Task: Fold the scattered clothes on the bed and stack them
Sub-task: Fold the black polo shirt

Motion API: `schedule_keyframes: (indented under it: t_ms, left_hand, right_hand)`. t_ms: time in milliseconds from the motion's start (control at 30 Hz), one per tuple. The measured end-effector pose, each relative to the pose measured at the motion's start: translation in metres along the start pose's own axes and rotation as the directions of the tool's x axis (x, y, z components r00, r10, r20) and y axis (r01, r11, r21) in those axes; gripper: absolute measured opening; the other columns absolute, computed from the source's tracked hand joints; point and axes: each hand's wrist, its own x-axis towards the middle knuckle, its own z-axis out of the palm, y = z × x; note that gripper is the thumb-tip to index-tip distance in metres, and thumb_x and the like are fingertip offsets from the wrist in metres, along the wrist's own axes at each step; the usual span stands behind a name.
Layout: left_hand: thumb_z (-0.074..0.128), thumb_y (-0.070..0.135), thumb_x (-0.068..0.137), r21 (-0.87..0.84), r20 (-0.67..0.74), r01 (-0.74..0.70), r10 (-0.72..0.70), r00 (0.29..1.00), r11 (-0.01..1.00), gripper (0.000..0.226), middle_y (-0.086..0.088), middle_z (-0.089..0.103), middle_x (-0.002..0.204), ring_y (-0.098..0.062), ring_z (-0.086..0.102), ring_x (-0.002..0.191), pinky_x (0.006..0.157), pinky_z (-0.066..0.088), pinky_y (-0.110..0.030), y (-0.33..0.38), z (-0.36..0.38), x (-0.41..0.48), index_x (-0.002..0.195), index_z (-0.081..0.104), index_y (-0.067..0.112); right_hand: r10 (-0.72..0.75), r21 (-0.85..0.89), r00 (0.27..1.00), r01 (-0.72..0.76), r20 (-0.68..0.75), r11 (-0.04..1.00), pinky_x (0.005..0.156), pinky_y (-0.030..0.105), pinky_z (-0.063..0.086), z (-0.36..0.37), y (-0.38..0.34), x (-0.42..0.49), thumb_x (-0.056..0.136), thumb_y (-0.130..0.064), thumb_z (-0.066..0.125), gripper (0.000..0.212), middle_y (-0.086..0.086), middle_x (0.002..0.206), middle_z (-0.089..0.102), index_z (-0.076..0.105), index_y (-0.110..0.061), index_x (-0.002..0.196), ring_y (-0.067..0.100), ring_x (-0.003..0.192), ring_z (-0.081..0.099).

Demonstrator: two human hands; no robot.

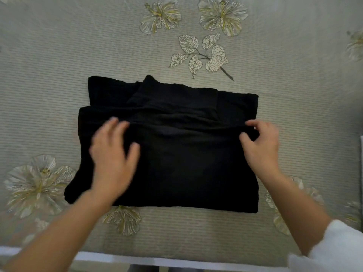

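A black garment [176, 146] lies folded into a rough rectangle in the middle of the bed, with a narrower folded layer showing at its far edge. My left hand [112, 154] is blurred and lies flat on the garment's left part, fingers spread. My right hand [261, 146] is at the garment's right edge, where thumb and fingers pinch a fold of the black cloth.
The bed is covered by a grey-green ribbed sheet [59, 65] printed with pale flowers and leaves. The bed's near edge [176, 260] runs along the bottom of the view. A white cloth [337, 250] shows at the bottom right corner.
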Motion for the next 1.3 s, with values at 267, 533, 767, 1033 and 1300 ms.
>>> schedule_keyframes:
  t_ms: [267,533,767,1033,1300]
  left_hand:
    - [0.023,0.059,0.095,0.18,0.514,-0.535,0.384,0.767,0.826,0.063,-0.011,0.013,0.159,-0.026,0.007,0.147,0.113,0.01,-0.049,0.048,0.065,-0.076,0.151,0.02,0.031]
    - [0.027,0.058,0.094,0.166,0.537,-0.531,0.375,0.755,0.831,0.063,-0.011,0.009,0.16,-0.027,0.003,0.147,0.112,0.005,-0.05,0.051,0.063,-0.079,0.151,0.018,0.033]
    - [0.043,0.057,0.084,-0.006,0.532,-0.571,0.486,0.693,0.821,0.077,-0.011,0.018,0.158,-0.023,0.012,0.146,0.113,0.012,-0.046,0.104,0.08,-0.104,0.15,0.027,0.021]
    - [0.035,0.064,0.081,0.039,0.574,-0.4,0.307,0.76,0.916,0.091,-0.019,0.005,0.158,-0.028,0.004,0.146,0.119,0.01,-0.045,0.167,0.118,-0.117,0.15,0.015,0.008]
    - [0.041,0.044,0.088,-0.097,0.607,-0.302,0.297,0.737,0.948,0.07,-0.015,0.015,0.158,-0.026,0.015,0.146,0.116,0.019,-0.04,0.169,0.107,-0.116,0.149,0.025,0.012]
  right_hand:
    - [-0.056,-0.211,0.963,0.114,0.262,0.971,0.089,0.041,0.026,0.039,-0.074,0.054,0.086,-0.038,0.061,0.019,-0.001,0.099,0.055,0.055,-0.022,0.094,0.024,0.11,0.05]
    - [-0.165,-0.259,0.973,0.204,0.164,0.944,0.101,0.043,0.022,0.033,-0.047,0.049,0.097,-0.042,0.044,0.042,0.003,0.133,0.046,0.046,-0.021,0.134,0.022,0.124,0.036]
    - [-0.299,-0.47,0.822,0.534,0.485,0.703,0.111,0.056,0.012,0.002,0.035,0.027,0.096,-0.058,0.024,0.054,-0.002,0.162,0.007,0.017,-0.047,0.148,0.024,0.148,0.003]
    - [0.072,0.09,0.984,-0.087,0.163,0.992,0.094,0.029,0.042,-0.031,0.041,0.034,0.09,-0.041,0.061,0.052,0.006,0.127,0.048,0.049,-0.011,0.13,0.013,0.104,0.05]
    - [0.411,0.229,0.873,-0.47,0.263,0.852,0.087,0.034,0.052,-0.001,0.008,0.027,0.071,-0.015,0.077,0.072,0.008,0.118,0.056,0.04,-0.008,0.132,0.023,0.104,0.06]
